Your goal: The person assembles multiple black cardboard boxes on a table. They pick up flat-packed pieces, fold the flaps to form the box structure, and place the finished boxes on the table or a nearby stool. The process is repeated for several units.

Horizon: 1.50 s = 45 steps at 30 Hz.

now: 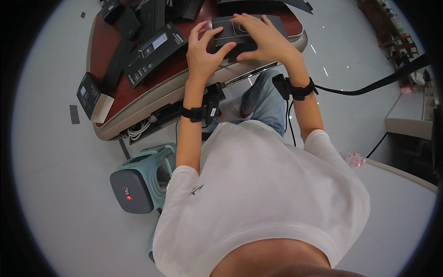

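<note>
A dark grey box (225, 33) with a thin printed outline on its top lies near the edge of a red-brown table (121, 100). My left hand (206, 50) is at the box's left end, fingers spread and thumb pointing right. Over its right part is my right hand (268, 39), fingers apart, hiding some of the top. Neither hand grips anything; whether the fingertips touch the box I cannot tell. Left of my left hand lies a long black printed carton (157, 52) with a device pictured on it.
Several black boxes and flaps (138, 20) crowd the table's far left. An opened black carton (91, 98) stands at the left corner. Coiled white cable (138, 131) hangs beneath the edge. A teal and grey stool (138, 187) is on the floor; a black strap (373, 81) runs off right.
</note>
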Each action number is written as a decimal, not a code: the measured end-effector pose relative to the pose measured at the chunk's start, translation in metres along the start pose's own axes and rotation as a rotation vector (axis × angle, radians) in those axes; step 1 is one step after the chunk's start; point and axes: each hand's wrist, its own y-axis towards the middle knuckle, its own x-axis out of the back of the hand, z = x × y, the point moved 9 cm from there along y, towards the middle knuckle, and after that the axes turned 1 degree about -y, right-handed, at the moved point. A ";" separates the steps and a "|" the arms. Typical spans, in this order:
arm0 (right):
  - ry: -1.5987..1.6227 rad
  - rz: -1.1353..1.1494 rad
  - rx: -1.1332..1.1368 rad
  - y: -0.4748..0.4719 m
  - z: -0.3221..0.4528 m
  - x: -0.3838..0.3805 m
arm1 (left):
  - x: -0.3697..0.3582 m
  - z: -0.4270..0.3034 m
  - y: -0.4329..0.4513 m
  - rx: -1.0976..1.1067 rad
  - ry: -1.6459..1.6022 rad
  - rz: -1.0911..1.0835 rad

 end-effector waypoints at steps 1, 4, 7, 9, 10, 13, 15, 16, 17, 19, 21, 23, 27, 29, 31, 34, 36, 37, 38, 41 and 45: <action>0.066 -0.037 -0.075 -0.003 -0.012 0.007 | 0.003 -0.004 -0.001 -0.002 0.002 0.003; -0.078 -0.021 -0.134 -0.018 -0.045 0.012 | 0.008 -0.029 -0.001 -0.114 0.286 0.051; -0.006 -0.006 -0.099 -0.022 -0.047 0.011 | 0.011 -0.046 -0.001 -0.271 0.389 0.109; 0.044 -0.006 -0.089 -0.022 -0.043 0.009 | 0.031 -0.058 0.006 -0.309 0.374 0.146; 0.036 -0.026 -0.123 -0.024 -0.044 0.009 | 0.041 -0.063 0.015 -0.313 0.413 0.169; 0.028 -0.065 -0.183 -0.028 -0.045 0.008 | 0.068 -0.056 0.036 -0.274 0.679 0.286; 0.024 -0.104 -0.201 -0.029 -0.043 0.009 | 0.086 0.008 0.038 -0.176 0.821 0.464; 0.033 -0.111 -0.197 -0.028 -0.042 0.011 | 0.097 0.042 0.040 -0.105 0.785 0.551; 0.073 -0.093 -0.171 -0.026 -0.041 0.011 | 0.106 0.071 0.039 -0.033 0.746 0.637; 0.112 -0.092 -0.168 -0.027 -0.045 0.010 | 0.116 0.095 0.048 0.062 0.640 0.726; 0.177 -0.086 -0.128 -0.026 -0.044 0.005 | 0.111 0.105 0.050 0.155 0.528 0.812; 0.216 -0.159 -0.135 -0.024 -0.039 0.001 | 0.106 0.096 0.049 0.093 0.543 0.832; 0.090 -0.230 -0.278 -0.021 -0.027 -0.004 | 0.080 0.056 0.044 0.089 0.440 0.855; 0.158 -0.172 -0.226 -0.016 -0.012 -0.009 | 0.075 0.050 0.045 0.060 0.424 0.851; 0.134 -0.186 -0.230 -0.017 -0.009 -0.011 | 0.075 0.040 0.048 -0.055 0.415 0.798; 0.149 -0.179 -0.195 -0.019 -0.010 -0.009 | 0.074 0.031 0.044 -0.079 0.361 0.811; 0.152 -0.085 -0.194 -0.017 -0.012 -0.012 | 0.074 0.029 0.042 -0.101 0.351 0.805; 0.153 -0.088 -0.194 -0.016 -0.011 -0.009 | 0.074 0.027 0.042 -0.120 0.338 0.797; 0.137 -0.068 -0.194 -0.014 -0.009 -0.008 | 0.076 0.027 0.041 -0.121 0.340 0.798; 0.122 -0.057 -0.194 -0.014 -0.013 -0.008 | 0.075 0.026 0.040 -0.091 0.335 0.834; 0.112 -0.084 -0.230 -0.017 -0.015 -0.005 | 0.084 0.034 0.041 -0.086 0.331 0.808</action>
